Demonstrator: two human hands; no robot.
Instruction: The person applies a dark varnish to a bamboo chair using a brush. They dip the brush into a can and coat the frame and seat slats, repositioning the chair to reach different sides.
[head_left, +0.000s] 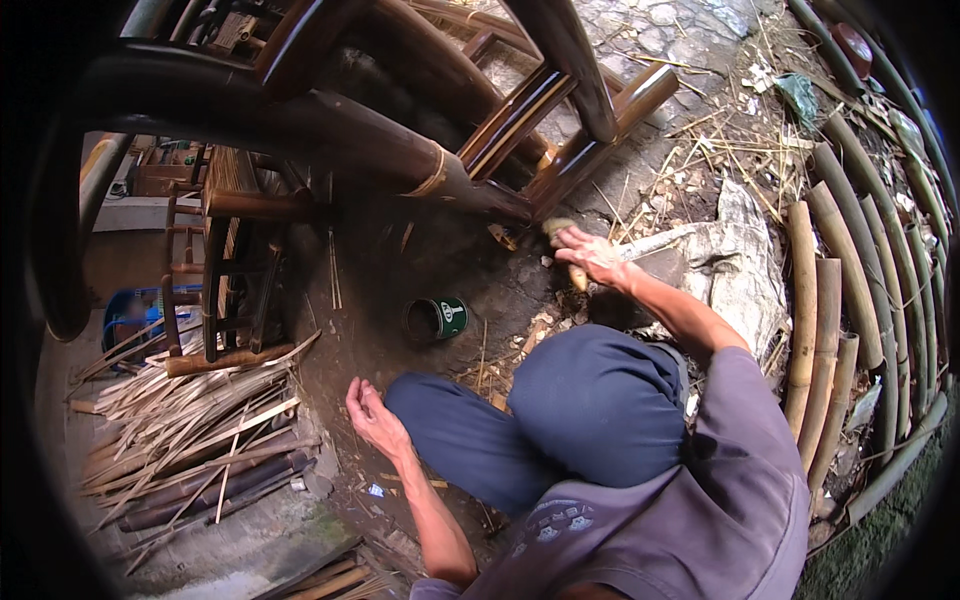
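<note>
Squatting beside a large piece of glossy dark brown bamboo furniture, I have my right hand closed around a small brush. Its pale bristle end lies close to the lower end of a furniture leg; whether it touches cannot be seen. The short wooden handle shows below my fingers. My left hand hangs beside my left knee, fingers loosely bent, with nothing visible in it. Between the furniture and my knees stands a green tin can, its inside dark.
Cut bamboo poles lie along the right. A crumpled whitish sack lies on the littered ground near my right arm. To the left are a dark bamboo chair, a heap of split bamboo strips and a blue basin.
</note>
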